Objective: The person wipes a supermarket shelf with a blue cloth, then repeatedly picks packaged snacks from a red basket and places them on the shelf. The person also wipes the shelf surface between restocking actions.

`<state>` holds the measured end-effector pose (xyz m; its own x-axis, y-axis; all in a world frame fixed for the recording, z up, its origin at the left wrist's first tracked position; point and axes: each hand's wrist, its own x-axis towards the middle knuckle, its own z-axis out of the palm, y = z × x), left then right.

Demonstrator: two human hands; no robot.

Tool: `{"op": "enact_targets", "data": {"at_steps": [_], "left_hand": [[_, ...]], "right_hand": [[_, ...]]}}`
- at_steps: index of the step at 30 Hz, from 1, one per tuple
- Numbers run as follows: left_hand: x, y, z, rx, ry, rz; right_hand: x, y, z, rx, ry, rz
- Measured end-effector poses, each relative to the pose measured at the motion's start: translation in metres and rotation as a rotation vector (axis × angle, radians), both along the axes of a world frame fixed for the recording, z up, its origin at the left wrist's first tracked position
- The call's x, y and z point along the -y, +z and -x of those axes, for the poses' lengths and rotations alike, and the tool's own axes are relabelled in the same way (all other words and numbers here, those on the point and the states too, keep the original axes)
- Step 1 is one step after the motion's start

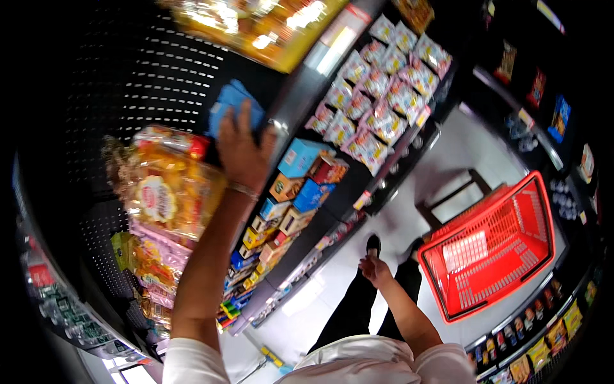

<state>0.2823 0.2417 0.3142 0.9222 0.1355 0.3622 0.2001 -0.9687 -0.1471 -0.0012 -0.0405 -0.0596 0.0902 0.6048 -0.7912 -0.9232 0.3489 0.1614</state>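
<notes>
My left hand (244, 153) reaches up to a black store shelf and lies, fingers spread, against a folded blue cloth (235, 108) near the shelf's front edge. Just left of my wrist are clear bags of packaged snacks (168, 192) with a white and red label. My right hand (375, 271) hangs low over my legs, its fingers loosely curled, with nothing seen in it. Further right of it stands a red plastic shopping basket (499, 249), which looks bare inside.
Small pink-and-white snack packets (379, 96) cover a lower shelf, beside rows of small boxes (292, 192). A dark-framed stool or stand (451, 197) is by the basket. More shelves with packets (539, 353) line the right. A pole with a yellow part (272, 356) lies low on the floor.
</notes>
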Motion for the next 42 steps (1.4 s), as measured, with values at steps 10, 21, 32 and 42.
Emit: {"op": "enact_targets", "data": {"at_steps": [10, 21, 32, 42], "left_hand": [[0.02, 0.023, 0.012, 0.047, 0.07, -0.003], [0.026, 0.042, 0.021, 0.047, -0.032, 0.152], [0.036, 0.022, 0.158, -0.028, -0.531, 0.512], [-0.025, -0.17, 0.475, -0.68, 0.632, 0.588]], "right_hand": [[-0.022, 0.173, -0.117, 0.634, 0.044, 0.364], [-0.069, 0.315, -0.132, 1.267, -0.103, 0.472], [-0.163, 0.423, -0.283, 2.728, 0.436, 1.023], [-0.282, 0.391, -0.393, 2.729, 1.127, 0.985]]}}
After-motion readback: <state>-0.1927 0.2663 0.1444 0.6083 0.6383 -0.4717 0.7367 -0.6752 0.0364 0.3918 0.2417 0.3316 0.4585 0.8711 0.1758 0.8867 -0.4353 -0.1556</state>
